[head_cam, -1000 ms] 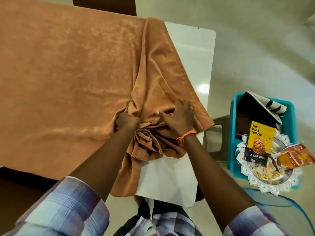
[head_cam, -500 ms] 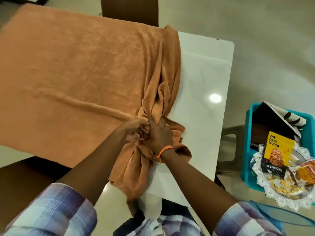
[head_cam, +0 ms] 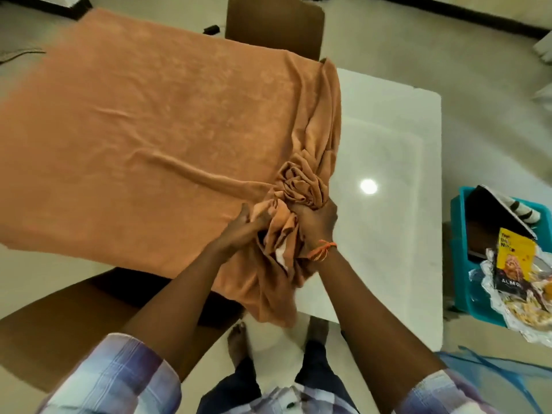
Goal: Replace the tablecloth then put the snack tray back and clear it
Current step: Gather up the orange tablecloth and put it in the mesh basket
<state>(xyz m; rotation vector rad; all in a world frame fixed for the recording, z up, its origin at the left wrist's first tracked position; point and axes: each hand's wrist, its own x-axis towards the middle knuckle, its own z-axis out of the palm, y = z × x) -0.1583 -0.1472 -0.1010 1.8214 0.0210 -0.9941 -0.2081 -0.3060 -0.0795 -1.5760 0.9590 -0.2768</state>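
An orange-brown tablecloth [head_cam: 143, 124] covers the left and middle of a white table [head_cam: 385, 162], whose right part is bare. The cloth's right edge is gathered into a crumpled bunch [head_cam: 301, 186] near the front. My left hand [head_cam: 254, 222] and my right hand [head_cam: 316, 222], with an orange thread at the wrist, both grip the bunched cloth side by side. The silver snack tray [head_cam: 507, 306] rests on a blue bin at the far right, off the table, holding a yellow almond packet [head_cam: 512, 261] and loose snacks.
The blue plastic bin [head_cam: 461, 252] stands on the floor right of the table, with a dark folded item inside. A brown chair [head_cam: 274, 25] sits behind the table and another [head_cam: 74, 318] at the front left. My bare feet are under the table's front edge.
The cloth's right side has been pulled leftward and bunched tighter, baring more white table. My hands came together on the gathered fabric. The camera view rose and shifted.
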